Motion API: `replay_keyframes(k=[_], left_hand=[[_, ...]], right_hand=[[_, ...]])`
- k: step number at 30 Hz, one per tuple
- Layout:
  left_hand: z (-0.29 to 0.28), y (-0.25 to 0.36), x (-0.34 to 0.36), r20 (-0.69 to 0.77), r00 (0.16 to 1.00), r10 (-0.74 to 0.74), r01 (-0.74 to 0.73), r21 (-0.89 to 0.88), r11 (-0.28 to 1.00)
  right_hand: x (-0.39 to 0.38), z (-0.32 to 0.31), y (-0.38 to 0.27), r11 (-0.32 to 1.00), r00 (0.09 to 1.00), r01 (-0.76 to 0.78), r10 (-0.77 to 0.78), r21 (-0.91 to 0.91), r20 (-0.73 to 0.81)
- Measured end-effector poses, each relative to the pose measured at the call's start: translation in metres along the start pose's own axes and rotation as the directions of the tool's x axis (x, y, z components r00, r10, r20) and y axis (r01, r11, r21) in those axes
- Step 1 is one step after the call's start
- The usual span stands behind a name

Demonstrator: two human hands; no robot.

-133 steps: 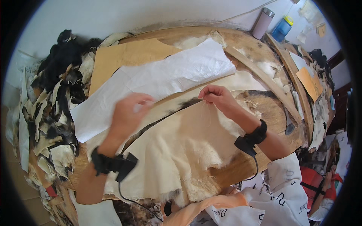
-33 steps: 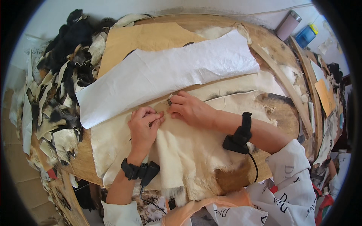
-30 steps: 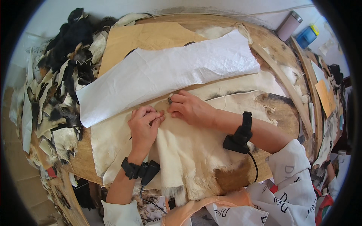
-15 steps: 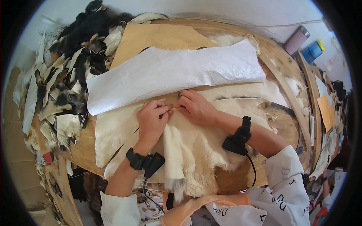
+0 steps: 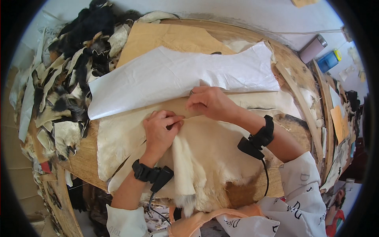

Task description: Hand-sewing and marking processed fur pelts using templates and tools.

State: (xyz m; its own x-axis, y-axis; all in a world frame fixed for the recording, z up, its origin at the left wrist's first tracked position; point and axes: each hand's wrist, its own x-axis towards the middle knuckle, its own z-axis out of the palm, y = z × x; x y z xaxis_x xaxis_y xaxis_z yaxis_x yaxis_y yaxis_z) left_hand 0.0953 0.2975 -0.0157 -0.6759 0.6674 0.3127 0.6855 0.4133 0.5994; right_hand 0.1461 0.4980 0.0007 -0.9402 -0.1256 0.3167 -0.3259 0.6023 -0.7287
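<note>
My left hand [image 5: 160,134] pinches the edge of a cream hide [image 5: 221,150], whose folded part hangs toward me with shaggy fur at the bottom. Slightly above and right, my right hand [image 5: 211,104] has its fingers drawn together; what they hold, if anything, is too small to make out. A second cream piece [image 5: 114,146] lies beneath, and a long white sheet [image 5: 177,75] with curved cuts lies just beyond both hands, over tan paper [image 5: 158,35]. Black strapped devices with cables are on both wrists.
Piles of black, brown and white fur scraps [image 5: 73,87] cover the left side of the wooden table [image 5: 83,158]. Loose wooden strips [image 5: 300,98] lie at the right. A pink flask [image 5: 312,48] and a blue bottle [image 5: 328,61] stand at the back right against the wall.
My hands came together at the hide's edge from being farther apart. In the last half second my right hand rose a little toward the white sheet, while my left stayed pinching.
</note>
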Motion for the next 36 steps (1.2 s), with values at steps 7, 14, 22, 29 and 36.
replay_keyframes(k=[7, 14, 22, 29, 36], left_hand=[[0.0, 0.001, 0.0, 0.01, 1.0, -0.017, 0.017, -0.025, 1.0], [0.005, -0.003, -0.004, 0.04, 0.995, -0.094, 0.097, -0.081, 0.992], [0.007, -0.008, -0.008, -0.003, 0.999, -0.052, 0.052, -0.064, 0.997], [0.003, -0.002, -0.009, 0.002, 1.0, -0.028, 0.028, 0.004, 1.0], [0.004, -0.003, -0.009, -0.009, 1.0, -0.021, 0.021, -0.017, 1.0]], right_hand=[[-0.013, 0.012, 0.007, 0.979, 0.997, 0.075, -0.074, -0.189, 0.011], [-0.011, 0.01, 0.011, 0.968, 0.99, 0.136, -0.124, -0.213, 0.07], [-0.006, 0.02, -0.011, 0.875, 0.988, 0.151, -0.122, -0.459, 0.093], [-0.001, 0.025, -0.01, 0.83, 0.979, 0.183, -0.104, -0.527, 0.176], [-0.002, 0.026, -0.004, 0.86, 0.978, 0.2, -0.145, -0.47, 0.151]])
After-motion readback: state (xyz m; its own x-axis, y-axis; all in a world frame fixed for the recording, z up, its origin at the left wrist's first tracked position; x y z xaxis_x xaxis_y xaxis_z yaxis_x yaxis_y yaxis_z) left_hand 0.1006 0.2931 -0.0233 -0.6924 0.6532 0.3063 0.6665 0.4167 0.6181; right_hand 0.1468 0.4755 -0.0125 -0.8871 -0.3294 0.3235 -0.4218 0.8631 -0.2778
